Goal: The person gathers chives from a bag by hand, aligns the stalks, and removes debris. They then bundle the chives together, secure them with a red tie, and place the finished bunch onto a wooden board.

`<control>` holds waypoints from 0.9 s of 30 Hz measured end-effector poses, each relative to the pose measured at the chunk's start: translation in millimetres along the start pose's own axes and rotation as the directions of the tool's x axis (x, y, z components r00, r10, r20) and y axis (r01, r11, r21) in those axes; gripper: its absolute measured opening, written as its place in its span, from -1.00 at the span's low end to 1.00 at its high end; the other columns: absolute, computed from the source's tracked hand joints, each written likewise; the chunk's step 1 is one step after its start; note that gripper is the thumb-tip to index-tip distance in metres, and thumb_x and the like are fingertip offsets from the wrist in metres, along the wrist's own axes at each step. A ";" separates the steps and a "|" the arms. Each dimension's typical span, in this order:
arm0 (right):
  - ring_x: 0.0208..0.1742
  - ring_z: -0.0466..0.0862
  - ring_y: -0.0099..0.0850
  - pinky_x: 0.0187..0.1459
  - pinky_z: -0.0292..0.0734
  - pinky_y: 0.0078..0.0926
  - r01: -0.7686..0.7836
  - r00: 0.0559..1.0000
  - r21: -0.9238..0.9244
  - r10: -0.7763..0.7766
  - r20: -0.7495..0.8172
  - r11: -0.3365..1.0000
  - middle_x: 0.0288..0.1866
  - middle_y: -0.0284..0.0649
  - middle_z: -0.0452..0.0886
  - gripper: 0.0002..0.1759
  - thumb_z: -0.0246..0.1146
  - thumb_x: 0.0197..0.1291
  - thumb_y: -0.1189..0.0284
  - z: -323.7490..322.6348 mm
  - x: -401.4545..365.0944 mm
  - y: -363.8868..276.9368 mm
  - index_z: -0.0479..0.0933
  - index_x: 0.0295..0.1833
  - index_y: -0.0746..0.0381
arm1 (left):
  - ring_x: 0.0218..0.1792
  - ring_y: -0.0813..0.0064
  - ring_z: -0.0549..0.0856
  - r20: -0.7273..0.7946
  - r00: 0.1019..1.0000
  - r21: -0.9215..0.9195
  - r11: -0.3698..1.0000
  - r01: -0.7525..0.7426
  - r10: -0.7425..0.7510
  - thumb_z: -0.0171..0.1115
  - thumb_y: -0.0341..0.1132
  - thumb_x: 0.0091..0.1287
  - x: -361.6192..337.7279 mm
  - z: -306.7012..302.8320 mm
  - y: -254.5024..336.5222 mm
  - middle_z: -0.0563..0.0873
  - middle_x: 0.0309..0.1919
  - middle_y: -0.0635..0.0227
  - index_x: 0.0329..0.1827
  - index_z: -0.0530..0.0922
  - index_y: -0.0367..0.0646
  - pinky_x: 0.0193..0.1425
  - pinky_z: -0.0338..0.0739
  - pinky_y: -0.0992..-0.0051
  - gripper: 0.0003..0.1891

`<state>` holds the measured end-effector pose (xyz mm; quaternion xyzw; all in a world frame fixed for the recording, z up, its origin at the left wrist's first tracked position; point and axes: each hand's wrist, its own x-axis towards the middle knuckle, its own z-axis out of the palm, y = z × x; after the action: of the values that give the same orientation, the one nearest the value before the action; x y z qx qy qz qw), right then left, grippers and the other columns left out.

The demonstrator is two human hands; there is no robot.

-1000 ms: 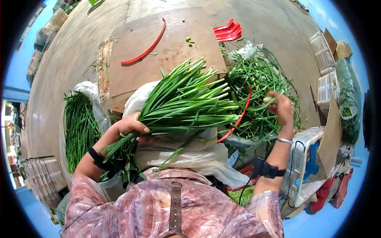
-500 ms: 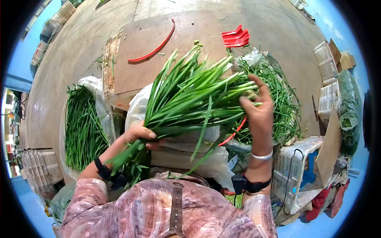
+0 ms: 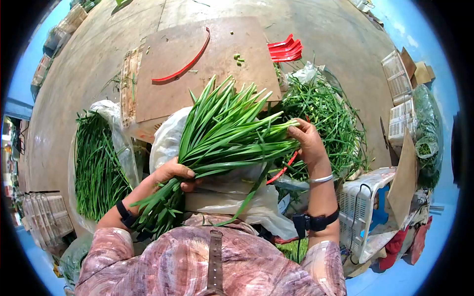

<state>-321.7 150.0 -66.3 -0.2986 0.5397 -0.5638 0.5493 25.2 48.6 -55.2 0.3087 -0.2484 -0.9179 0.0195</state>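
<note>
A fanned bunch of long green stalks [image 3: 222, 133] lies across the middle, over a white plastic bag [image 3: 168, 138]. My left hand [image 3: 177, 173] is wrapped round its leafy end, with leaves hanging below the wrist. At the pale stem ends on the right, my right hand [image 3: 307, 139] pinches several stalks between thumb and fingers. Behind the bunch is a brown board [image 3: 163, 101] with a curved red strip [image 3: 185, 68] and several short green cut pieces [image 3: 239, 60] on it.
More long green stalks [image 3: 98, 167] fill a plastic bag at the left. A loose green heap [image 3: 326, 123] and a stack of red strips [image 3: 285, 51] are at the right. A white crate [image 3: 353, 217] stands at the lower right, beside cardboard [image 3: 404, 177].
My right hand has moved down and slightly left, and its raised fingers have closed on the stem ends. My left hand keeps its hold. The view has shifted slightly.
</note>
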 end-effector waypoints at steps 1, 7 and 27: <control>-0.35 0.56 -0.63 -0.28 0.47 -0.65 -0.002 1.000 0.000 0.002 -0.001 1.000 -0.32 -0.35 0.61 -0.71 0.33 0.09 0.35 -2.9 0.5 -5.4 0.54 -0.15 0.31 | -0.72 0.58 0.36 0.000 1.000 -0.001 1.000 0.002 -0.002 0.31 -0.41 -0.06 0.6 -3.0 -1.9 0.54 -0.43 0.13 0.13 0.34 -0.27 -0.68 0.22 0.64 -0.39; -0.36 0.56 -0.65 -0.27 0.44 -0.70 -0.145 0.946 -0.097 0.167 0.279 0.985 -0.35 -0.36 0.63 -0.76 0.35 0.02 0.41 -19.7 6.7 -18.7 0.59 -0.22 0.32 | -0.57 0.50 0.46 0.002 0.999 0.057 0.998 0.038 -0.038 0.28 -0.46 -0.02 5.3 -16.3 -2.4 0.56 -0.36 0.07 0.15 0.35 -0.27 -0.66 0.32 0.66 -0.42; -0.44 0.65 -0.45 -0.39 0.64 -0.53 -0.090 0.995 0.280 0.101 -0.026 0.956 -0.36 -0.30 0.58 -0.83 0.12 0.25 0.48 -36.2 -3.4 12.2 0.46 -0.08 0.29 | -0.61 0.51 0.43 -0.041 0.998 0.131 0.990 0.058 -0.053 0.34 -0.48 -0.09 3.1 -9.4 1.3 0.55 -0.36 0.11 0.13 0.34 -0.29 -0.67 0.29 0.64 -0.37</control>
<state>-351.0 165.7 -85.5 -0.1807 0.4797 -0.6126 0.6017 28.0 42.7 -62.7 0.3331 -0.2996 -0.8938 -0.0221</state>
